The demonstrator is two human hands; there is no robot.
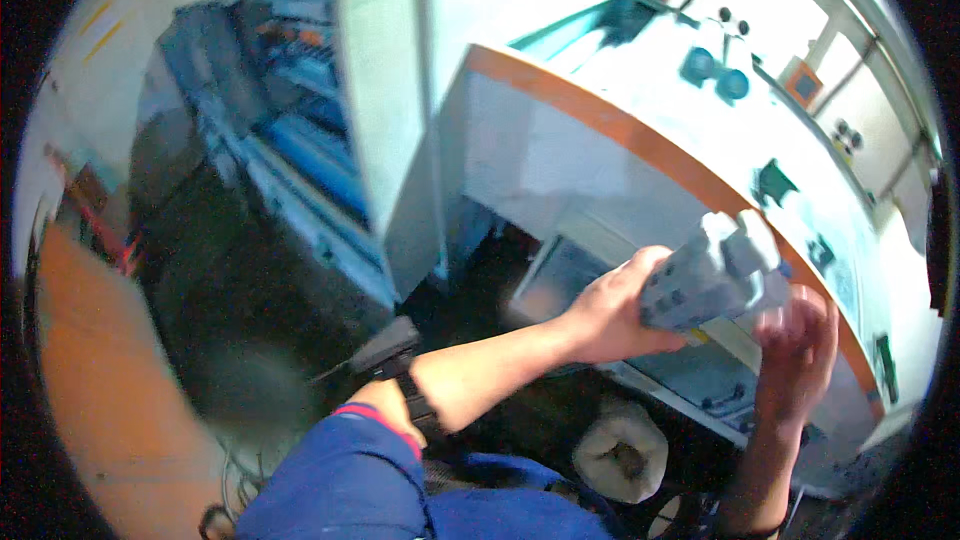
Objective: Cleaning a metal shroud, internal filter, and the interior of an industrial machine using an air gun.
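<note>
A pale box (690, 288) with an uneven top is held right of centre, clamped in the left hand's grip (622, 308), before the orange-edged worktop (622, 126). It could be dropped or crushed if that hold were slackened or overtightened. The right hand (803, 340), beside it, is blurred; whether its grip is closed cannot be told. The box's inside is hidden.

No writing can be read: the small dark marks (677, 295) on the pale grey, blocky object (705, 275) are too blurred
</note>
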